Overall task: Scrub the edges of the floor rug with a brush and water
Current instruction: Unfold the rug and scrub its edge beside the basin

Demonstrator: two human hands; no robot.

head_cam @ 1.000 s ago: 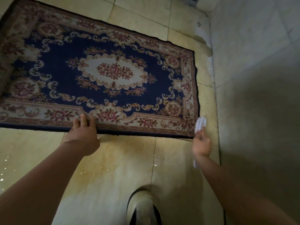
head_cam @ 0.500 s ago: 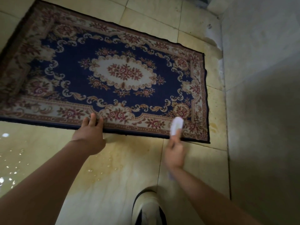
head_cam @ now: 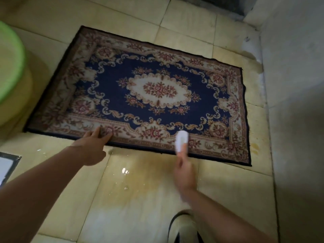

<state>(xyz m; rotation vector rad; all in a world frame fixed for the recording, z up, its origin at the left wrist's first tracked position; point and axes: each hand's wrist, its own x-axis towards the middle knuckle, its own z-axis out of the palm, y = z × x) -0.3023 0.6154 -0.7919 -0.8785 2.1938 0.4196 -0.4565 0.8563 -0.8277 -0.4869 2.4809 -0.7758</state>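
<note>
Down on the wet tiled floor (head_cam: 140, 207), the rug (head_cam: 157, 88) is lying flat beside a green basin (head_cam: 10, 67). Seen from the head camera, the left hand (head_cam: 93, 146) is pressing straight fingers onto the rug's near border, while the right hand (head_cam: 184, 171) is curling around a white brush (head_cam: 182, 140) whose head is resting on that same border.

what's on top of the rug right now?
On the rug: the left hand presses its near border; the white brush, gripped in the right hand, lies over the near edge further right. Bristles and contact patch are hidden under the brush body.
</note>
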